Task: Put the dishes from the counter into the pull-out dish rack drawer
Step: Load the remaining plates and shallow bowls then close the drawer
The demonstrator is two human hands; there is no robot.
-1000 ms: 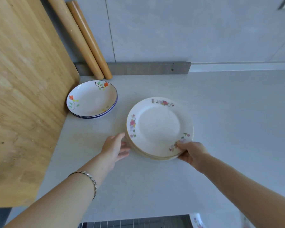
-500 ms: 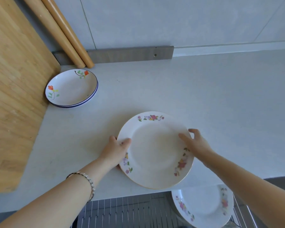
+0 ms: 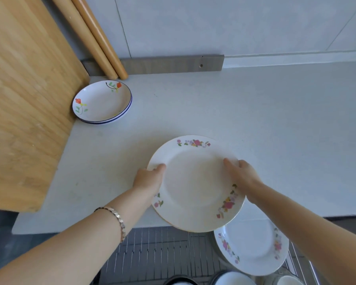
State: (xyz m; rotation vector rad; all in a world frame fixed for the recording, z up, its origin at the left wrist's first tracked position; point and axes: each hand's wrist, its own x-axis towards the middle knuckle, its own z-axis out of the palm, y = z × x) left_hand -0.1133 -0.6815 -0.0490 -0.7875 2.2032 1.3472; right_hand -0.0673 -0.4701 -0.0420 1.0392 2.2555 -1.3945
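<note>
Nearest, below the worktop's front edge: the pull-out dish rack drawer [image 3: 158, 256], wire tines bare on its left side, a floral plate [image 3: 253, 249] lying flat on its right side, rims of white bowls [image 3: 232, 279] at the very bottom. Above that, a large floral-rimmed plate [image 3: 195, 184] gripped on both sides, overhanging the worktop's front edge and partly over the drawer. Left hand [image 3: 149, 178] clamped on the plate's left rim, thumb on top; a bracelet [image 3: 117, 220] on that wrist. Right hand [image 3: 242, 174] clamped on the right rim, thumb over the upper face. Farther back, near the worktop's [image 3: 275, 130] rear left corner, stacked shallow dishes [image 3: 102, 101] with orange flowers, just beside a leaning wooden board [image 3: 25, 95]. Behind, two rolling pins [image 3: 97, 38] propped against the wall.
</note>
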